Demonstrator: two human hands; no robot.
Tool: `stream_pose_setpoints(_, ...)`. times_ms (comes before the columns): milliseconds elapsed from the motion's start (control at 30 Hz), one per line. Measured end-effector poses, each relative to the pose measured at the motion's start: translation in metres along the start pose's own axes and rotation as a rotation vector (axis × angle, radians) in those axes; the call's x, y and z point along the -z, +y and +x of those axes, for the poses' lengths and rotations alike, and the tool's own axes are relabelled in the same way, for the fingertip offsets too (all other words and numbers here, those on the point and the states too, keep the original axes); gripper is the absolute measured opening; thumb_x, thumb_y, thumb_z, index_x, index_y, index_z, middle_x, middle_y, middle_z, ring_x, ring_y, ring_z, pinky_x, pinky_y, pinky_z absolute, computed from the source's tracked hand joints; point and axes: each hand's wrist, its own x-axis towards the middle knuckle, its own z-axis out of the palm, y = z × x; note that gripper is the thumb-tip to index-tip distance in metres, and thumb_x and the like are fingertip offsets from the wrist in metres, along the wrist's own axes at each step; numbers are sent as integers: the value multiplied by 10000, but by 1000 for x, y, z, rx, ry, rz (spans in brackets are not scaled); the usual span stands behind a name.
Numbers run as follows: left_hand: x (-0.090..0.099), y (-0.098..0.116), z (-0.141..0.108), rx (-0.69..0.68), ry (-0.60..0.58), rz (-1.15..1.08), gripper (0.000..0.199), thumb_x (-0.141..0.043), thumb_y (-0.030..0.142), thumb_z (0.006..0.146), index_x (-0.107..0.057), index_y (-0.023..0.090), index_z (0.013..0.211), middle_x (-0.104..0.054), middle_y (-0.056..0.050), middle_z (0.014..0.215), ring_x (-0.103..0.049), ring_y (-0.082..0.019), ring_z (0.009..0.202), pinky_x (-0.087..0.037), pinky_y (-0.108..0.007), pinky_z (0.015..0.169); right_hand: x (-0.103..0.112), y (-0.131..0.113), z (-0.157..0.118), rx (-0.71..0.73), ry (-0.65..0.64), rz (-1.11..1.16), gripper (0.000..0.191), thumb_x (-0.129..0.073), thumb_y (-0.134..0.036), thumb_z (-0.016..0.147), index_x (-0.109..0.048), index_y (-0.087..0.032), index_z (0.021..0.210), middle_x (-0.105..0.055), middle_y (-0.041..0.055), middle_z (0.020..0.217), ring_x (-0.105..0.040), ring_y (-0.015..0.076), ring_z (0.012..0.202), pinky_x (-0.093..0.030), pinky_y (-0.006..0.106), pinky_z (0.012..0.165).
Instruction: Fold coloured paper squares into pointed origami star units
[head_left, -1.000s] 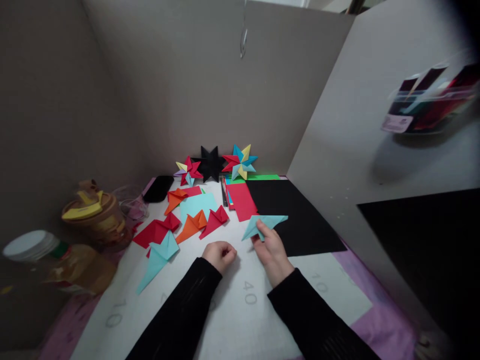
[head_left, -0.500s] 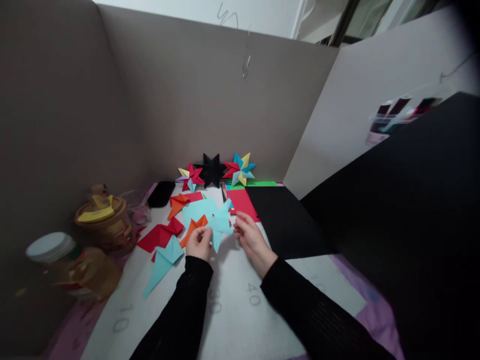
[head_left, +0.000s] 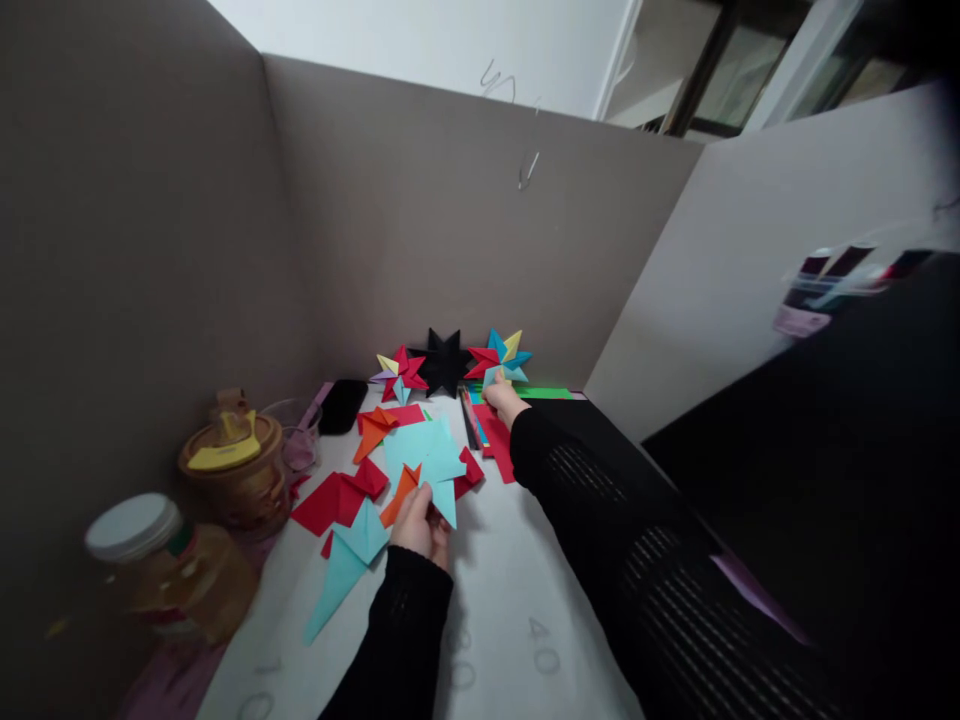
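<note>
My left hand (head_left: 421,524) is closed, pinching a light blue folded paper piece (head_left: 444,497) by its lower left edge, above the white table mat. My right hand (head_left: 505,400) is stretched far forward, fingers curled at the lower point of a multicoloured paper star (head_left: 501,357) leaning at the back wall. The exact contact of its fingertips is partly hidden. Close to my left hand lie an orange folded paper piece (head_left: 402,493), a light blue folded piece (head_left: 345,565) and a red folded piece (head_left: 334,500). Another red folded piece (head_left: 470,472) shows behind the held paper.
A black star (head_left: 444,362) and a second multicoloured star (head_left: 400,375) stand at the back. On the left are a phone (head_left: 343,407), a lidded brown pot (head_left: 232,465) and a white-capped jar (head_left: 176,570). Black sheets and red paper (head_left: 493,440) lie by my right arm.
My right hand has left the light blue folded piece and reached forward to the right-hand star. My left hand keeps holding the piece. The view has shifted, so the scene sits lower and further right.
</note>
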Motion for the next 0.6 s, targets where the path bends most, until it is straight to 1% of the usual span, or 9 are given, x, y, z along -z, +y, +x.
stream_pose_setpoints(33,0,0,0,8,-13,-5,120,-634,180,665,-530,184,725,-513,58,482,-444,-64,361,-302,-184,340,-1,-2,6,-17,0,-36,311,-534,-295,867,-517,-150,1142,-566,77,1084,-585,186,894,-506,373,745)
stream_pose_setpoints(100,1,-1,1,23,-32,-14,118,-635,181,665,-534,184,724,-514,56,482,-441,-66,357,-299,-187,338,-3,-5,15,-62,-7,-119,316,-525,-311,873,-516,-151,1145,-537,85,1154,-565,206,969,-493,404,797)
stream_pose_setpoints(267,4,-5,5,27,-23,-6,153,-667,206,649,-519,178,677,-487,67,449,-444,-64,354,-309,-181,340,0,-10,12,-109,-68,-239,300,-513,-306,880,-517,-162,1143,-546,79,1136,-570,196,952,-494,399,794)
stream_pose_setpoints(333,5,-6,6,26,-8,13,186,-682,230,644,-504,174,643,-462,72,421,-422,-60,331,-288,-175,325,3,-9,-1,-109,-125,-263,260,-549,-270,857,-559,-132,1077,-599,68,986,-594,162,808,-509,329,690)
stream_pose_setpoints(400,6,-6,6,16,26,11,211,-694,232,638,-494,168,614,-441,75,402,-405,-54,316,-273,-167,315,9,-8,-25,-98,-203,-269,188,-614,-182,783,-628,-88,945,-594,23,683,-531,108,554,-440,235,503)
stream_pose_setpoints(467,5,-6,5,2,41,-7,215,-699,214,635,-493,162,601,-439,74,402,-400,-50,314,-272,-160,314,21,-9,-60,-78,-286,-254,149,-631,-154,730,-668,-83,856,-506,-27,496,-411,72,417,-327,202,404)
stream_pose_setpoints(533,4,-6,5,-1,30,-18,208,-690,194,647,-493,160,592,-446,69,410,-405,-49,316,-272,-158,314,41,-12,-104,-47,-333,-226,181,-619,-201,726,-679,-110,870,-485,-43,473,-370,62,401,-290,196,399)
stream_pose_setpoints(567,4,-7,5,0,26,-21,206,-680,183,659,-489,160,585,-445,66,411,-407,-49,317,-272,-156,315,56,-15,-128,-11,-347,-197,209,-610,-237,734,-676,-132,902,-503,-41,506,-386,63,428,-304,194,421)
stream_pose_setpoints(600,4,-7,6,2,25,-21,210,-669,173,672,-483,160,576,-441,65,409,-408,-49,318,-271,-155,314,73,-19,-151,88,-341,-134,237,-601,-270,745,-670,-137,928,-518,-32,543,-419,72,472,-330,198,452)
